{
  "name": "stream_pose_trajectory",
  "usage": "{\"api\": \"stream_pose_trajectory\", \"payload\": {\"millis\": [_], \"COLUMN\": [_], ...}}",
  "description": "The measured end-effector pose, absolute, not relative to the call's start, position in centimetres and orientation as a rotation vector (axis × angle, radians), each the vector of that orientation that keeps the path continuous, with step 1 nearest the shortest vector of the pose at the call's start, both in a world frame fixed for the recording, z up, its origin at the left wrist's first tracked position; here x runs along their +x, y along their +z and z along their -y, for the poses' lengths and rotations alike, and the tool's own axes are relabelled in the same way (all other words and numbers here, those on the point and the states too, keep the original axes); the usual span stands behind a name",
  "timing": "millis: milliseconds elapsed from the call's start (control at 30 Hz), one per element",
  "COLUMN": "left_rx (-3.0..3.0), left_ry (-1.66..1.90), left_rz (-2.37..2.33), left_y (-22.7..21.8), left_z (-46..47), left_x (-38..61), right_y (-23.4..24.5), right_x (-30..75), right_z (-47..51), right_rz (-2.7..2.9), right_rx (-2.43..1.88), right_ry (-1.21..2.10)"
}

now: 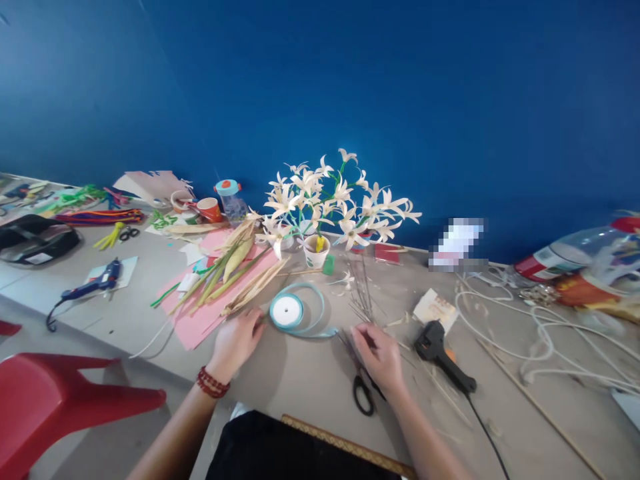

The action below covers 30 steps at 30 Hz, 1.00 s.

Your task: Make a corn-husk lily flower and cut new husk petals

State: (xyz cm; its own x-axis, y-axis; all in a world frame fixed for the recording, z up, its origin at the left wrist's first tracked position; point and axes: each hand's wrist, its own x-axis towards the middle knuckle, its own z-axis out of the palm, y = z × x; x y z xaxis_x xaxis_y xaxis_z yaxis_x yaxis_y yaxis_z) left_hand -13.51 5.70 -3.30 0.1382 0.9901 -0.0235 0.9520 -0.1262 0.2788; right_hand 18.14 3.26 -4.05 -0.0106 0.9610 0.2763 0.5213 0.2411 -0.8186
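Note:
My left hand (240, 343) rests on the table beside the corn husks, its fingers loosely bent and apart, with nothing seen in them. Just right of it lies a white spool of light blue ribbon (287, 311), a loop of ribbon unwound toward my right hand. My right hand (377, 353) has its fingers curled in near the ribbon's loose end; whatever they may grip is hidden. Black-handled scissors (363, 397) lie under and beside that hand, blades pointing away. Beyond it are thin dark wires (363, 290). White husk-like flowers (310, 190) on green stems stand in a paper cup (317, 252).
Corn husks (237, 257) lie on pink paper (193, 330) at left. A black glue gun (443, 357) with a cord is at right, near a looped white cable (545, 333). A blue glue gun (103, 280) sits far left. A red stool (55, 407) stands by the table edge.

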Motion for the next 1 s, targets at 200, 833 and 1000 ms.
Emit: {"api": "stream_pose_trajectory", "payload": {"millis": [200, 833, 1000], "left_rx": [2.151, 2.539, 2.658], "left_ry": [0.260, 0.686, 0.483], "left_rz": [-1.945, -1.289, -1.226], "left_y": [-4.1, -1.6, -2.2], "left_z": [-6.2, -7.5, -7.5], "left_x": [-14.1, -10.2, -9.7], "right_y": [-3.4, -1.0, -2.8], "right_x": [18.6, 21.8, 21.0], "right_z": [-2.9, 3.6, 4.9], "right_rz": [1.552, 1.049, 1.310], "right_rx": [-1.347, -1.381, -1.547], "right_ry": [0.544, 0.454, 0.536]}}
